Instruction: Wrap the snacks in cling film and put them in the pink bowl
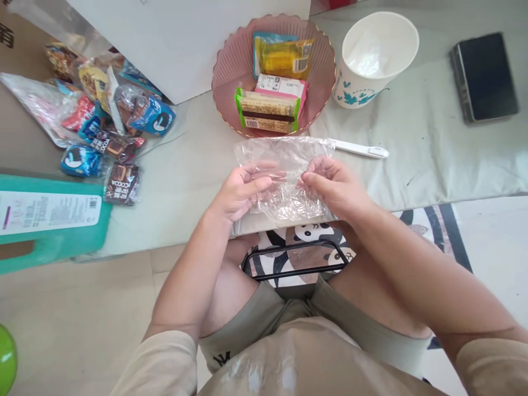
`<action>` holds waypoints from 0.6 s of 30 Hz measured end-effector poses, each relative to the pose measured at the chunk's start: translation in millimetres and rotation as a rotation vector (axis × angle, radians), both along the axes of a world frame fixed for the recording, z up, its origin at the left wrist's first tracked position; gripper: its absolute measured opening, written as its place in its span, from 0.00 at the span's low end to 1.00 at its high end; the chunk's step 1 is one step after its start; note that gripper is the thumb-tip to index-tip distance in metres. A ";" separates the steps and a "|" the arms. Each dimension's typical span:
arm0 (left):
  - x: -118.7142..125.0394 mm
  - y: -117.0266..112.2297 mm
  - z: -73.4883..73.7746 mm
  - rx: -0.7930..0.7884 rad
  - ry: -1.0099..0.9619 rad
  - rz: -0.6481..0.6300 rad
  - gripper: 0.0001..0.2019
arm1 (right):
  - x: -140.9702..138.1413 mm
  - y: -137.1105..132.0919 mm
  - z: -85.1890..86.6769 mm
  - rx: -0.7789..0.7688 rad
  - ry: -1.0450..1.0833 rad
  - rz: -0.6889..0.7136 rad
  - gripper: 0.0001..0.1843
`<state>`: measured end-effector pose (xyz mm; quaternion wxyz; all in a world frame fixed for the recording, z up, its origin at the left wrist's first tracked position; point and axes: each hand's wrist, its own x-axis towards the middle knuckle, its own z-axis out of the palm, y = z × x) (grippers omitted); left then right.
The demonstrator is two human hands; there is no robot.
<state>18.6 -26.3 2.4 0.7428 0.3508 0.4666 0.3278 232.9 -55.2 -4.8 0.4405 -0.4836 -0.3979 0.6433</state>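
Note:
A crinkled clear plastic bag (pixel 289 201) is stretched between my hands above the table's front edge. My left hand (pixel 243 190) grips its left side, thumb over the film and fingers behind it. On the other side, my right hand (pixel 334 184) pinches the film between thumb and fingers. Just beyond the bag stands a pink ribbed bowl (pixel 226 82) with a gold rim. It contains a green-edged snack pack (pixel 268 111), a pink-and-white pack (pixel 284 88) and a yellow packet (pixel 284 56). Partly behind the bag lies a white-handled tool (pixel 361 148); its other end is hidden.
A paper cup (pixel 363 66) with blue leaves stands right of the bowl, and a dark-screened device (pixel 485 77) lies farther right. Several wrapped snacks (pixel 124 181) spill at the left beside a teal container (pixel 61 247). A white board (pixel 173 44) is behind them.

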 end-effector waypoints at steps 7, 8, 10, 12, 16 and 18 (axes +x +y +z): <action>-3.0 2.0 3.4 0.076 0.142 -0.025 0.12 | 4.2 0.4 4.7 0.008 -0.071 0.010 0.17; -3.6 2.3 3.4 0.089 0.122 -0.025 0.12 | 4.1 0.6 4.8 0.029 -0.056 -0.002 0.16; -5.3 2.9 3.6 0.106 0.074 -0.011 0.12 | 3.3 1.4 4.6 0.089 -0.019 -0.044 0.15; -7.4 3.6 4.1 0.108 0.024 0.027 0.12 | 2.3 2.7 3.9 0.155 0.005 -0.116 0.15; -11.6 6.3 6.7 0.109 -0.058 0.083 0.09 | 3.4 5.7 1.2 0.198 0.038 -0.190 0.13; -12.4 8.0 8.0 0.118 -0.094 0.069 0.09 | 6.6 6.3 -1.0 0.201 0.038 -0.173 0.10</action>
